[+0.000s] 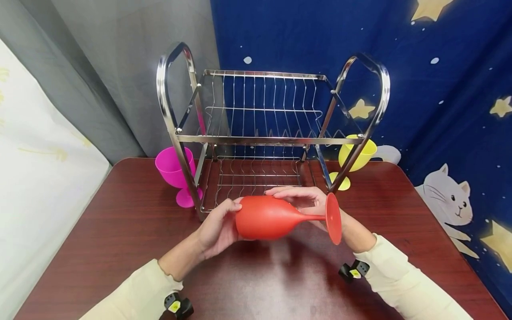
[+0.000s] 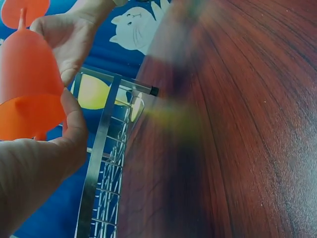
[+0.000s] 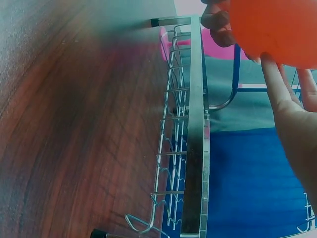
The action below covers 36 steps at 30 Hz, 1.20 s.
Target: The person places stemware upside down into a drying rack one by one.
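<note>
The left hand has a closed grip on the rim end of a red, matte, plastic-looking goblet, thumb over the edge. The right hand has a looser grip, its extended fingers touching the far side of the bowl near the stem. The goblet lies sideways in the hands at the centre of the frame in the head view, its mouth toward the left and its round foot toward the right, held above the tabletop.

That dark reddish-brown, wood-grained tabletop spans the lower frame. Behind the hands, a two-tier, shiny metal wire dish rack fills the upper centre. A magenta goblet stands upright beside the rack at the left, and a yellow goblet stands at its right end, partly hidden by the rack's post.

A grey curtain hangs at upper left; a deep blue curtain with stars and a pale cat print covers the upper right. White fabric runs down the left edge. Both arms wear cream sleeves.
</note>
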### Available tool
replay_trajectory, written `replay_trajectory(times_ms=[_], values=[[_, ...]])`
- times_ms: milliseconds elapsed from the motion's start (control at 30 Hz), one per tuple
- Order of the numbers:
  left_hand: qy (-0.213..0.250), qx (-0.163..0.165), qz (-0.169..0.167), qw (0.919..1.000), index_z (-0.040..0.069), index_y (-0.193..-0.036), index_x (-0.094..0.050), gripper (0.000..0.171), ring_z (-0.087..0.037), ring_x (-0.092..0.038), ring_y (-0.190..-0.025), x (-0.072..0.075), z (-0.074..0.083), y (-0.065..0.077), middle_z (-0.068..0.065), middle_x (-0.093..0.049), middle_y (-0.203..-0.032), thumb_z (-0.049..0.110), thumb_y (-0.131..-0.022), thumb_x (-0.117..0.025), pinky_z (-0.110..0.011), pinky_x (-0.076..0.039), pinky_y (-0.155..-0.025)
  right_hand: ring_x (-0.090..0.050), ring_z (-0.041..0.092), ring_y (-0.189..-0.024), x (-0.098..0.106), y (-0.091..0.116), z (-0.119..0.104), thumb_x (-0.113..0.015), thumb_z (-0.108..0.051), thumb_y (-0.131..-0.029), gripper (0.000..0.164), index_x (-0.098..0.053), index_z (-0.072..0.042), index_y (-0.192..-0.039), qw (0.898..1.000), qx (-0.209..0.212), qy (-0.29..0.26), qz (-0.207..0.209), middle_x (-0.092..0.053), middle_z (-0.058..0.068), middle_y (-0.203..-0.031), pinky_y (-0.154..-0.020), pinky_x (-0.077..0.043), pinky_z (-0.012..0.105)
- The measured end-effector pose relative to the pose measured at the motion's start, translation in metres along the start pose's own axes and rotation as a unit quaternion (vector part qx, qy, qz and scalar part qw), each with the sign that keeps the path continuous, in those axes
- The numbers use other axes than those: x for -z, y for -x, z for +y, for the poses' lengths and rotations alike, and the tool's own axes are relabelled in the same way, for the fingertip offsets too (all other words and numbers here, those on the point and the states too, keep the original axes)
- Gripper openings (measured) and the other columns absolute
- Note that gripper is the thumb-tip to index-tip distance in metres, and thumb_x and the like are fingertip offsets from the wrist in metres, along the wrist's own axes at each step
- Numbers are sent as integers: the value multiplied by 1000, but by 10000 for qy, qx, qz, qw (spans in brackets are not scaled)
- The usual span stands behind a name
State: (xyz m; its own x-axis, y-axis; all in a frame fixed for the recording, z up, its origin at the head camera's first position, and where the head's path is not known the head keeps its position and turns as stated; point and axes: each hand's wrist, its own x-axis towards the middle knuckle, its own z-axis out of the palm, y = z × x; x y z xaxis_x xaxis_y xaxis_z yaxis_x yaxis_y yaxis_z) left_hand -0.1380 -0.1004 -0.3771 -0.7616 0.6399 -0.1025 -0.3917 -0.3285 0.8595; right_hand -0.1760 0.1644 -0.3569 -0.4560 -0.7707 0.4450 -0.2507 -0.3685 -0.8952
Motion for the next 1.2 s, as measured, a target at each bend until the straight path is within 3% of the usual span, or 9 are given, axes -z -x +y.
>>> replay_trajectory(times_ms=[100, 200, 333, 500, 700, 867, 967, 1100, 1200], values=[[164, 60, 132, 9998, 11, -142, -31, 51, -28, -51, -114, -1, 1, 0, -11, -42, -135, 27, -93, -30, -43, -49, -90, -36, 33, -140, -5, -1, -1, -67, -9, -90, 56, -46, 5, -140, 9987, 246, 456, -17, -44, 19, -148, -108, -41, 43], [271, 109, 221, 9993, 12, -143, -30, 52, -28, -50, -116, -1, 2, 0, -11, -40, -138, 27, -93, -30, -43, -50, -91, -34, 32, -141, -11, -2, -5, -69, -2, -86, 66, -36, 10, -142, 9983, 168, 554, 71, -38, 20, -151, -108, -42, 42], [401, 141, 243, 9988, 12, -144, -29, 53, -29, -49, -119, -1, 3, 0, -12, -39, -140, 27, -94, -30, -42, -51, -93, -34, 33, -140, -18, -5, -4, -72, -4, -83, 75, -32, 9, -145, 9977, 68, 592, 317, -34, 23, -152, -107, -42, 42], [575, 100, 184, 9981, 10, -144, -30, 53, -29, -47, -121, 0, 2, -1, -14, -38, -141, 28, -95, -31, -44, -50, -95, -40, 33, -135, -21, -8, 2, -77, -10, -81, 76, -35, 7, -142, 9939, 97, 883, 653, -40, 23, -148, -102, -47, 43], [588, 13, 208, 9981, 10, -144, -32, 50, -30, -45, -125, 1, 2, 0, -13, -39, -142, 31, -98, -34, -49, -48, -98, -45, 34, -131, -19, -6, 4, -77, -5, -80, 70, -41, 6, -138, 9928, 176, 808, 870, -45, 21, -145, -99, -50, 43], [188, -226, 355, 9989, 11, -144, -37, 49, -29, -48, -125, 1, 3, 0, -10, -48, -139, 34, -101, -36, -52, -47, -99, -50, 33, -127, -15, -4, -1, -77, -4, -79, 70, -41, 5, -138, 9905, 47, 918, 1023, -47, 19, -144, -94, -53, 45], [-176, -426, 673, 9967, 12, -143, -40, 49, -27, -52, -122, 1, 3, 1, -8, -54, -135, 36, -100, -38, -50, -48, -97, -53, 32, -124, -13, -2, -4, -77, -5, -79, 70, -42, 3, -139, 9867, -119, 1096, 1199, -48, 18, -143, -91, -54, 46], [-645, -722, 1211, 9879, 8, -144, -40, 51, -25, -57, -115, 1, 3, -1, -8, -59, -125, 32, -99, -40, -46, -49, -96, -54, 32, -122, -11, 0, -5, -77, -4, -78, 70, -45, 0, -140, 9778, -202, 1473, 1479, -50, 18, -140, -92, -54, 44], [-1056, -1026, 1545, 9770, 4, -142, -42, 49, -25, -59, -110, 0, 1, -2, -13, -59, -120, 26, -98, -42, -44, -49, -95, -53, 33, -122, -8, 1, -3, -77, 1, -75, 70, -47, 1, -138, 9685, -15, 1817, 1705, -52, 20, -138, -95, -53, 42]])
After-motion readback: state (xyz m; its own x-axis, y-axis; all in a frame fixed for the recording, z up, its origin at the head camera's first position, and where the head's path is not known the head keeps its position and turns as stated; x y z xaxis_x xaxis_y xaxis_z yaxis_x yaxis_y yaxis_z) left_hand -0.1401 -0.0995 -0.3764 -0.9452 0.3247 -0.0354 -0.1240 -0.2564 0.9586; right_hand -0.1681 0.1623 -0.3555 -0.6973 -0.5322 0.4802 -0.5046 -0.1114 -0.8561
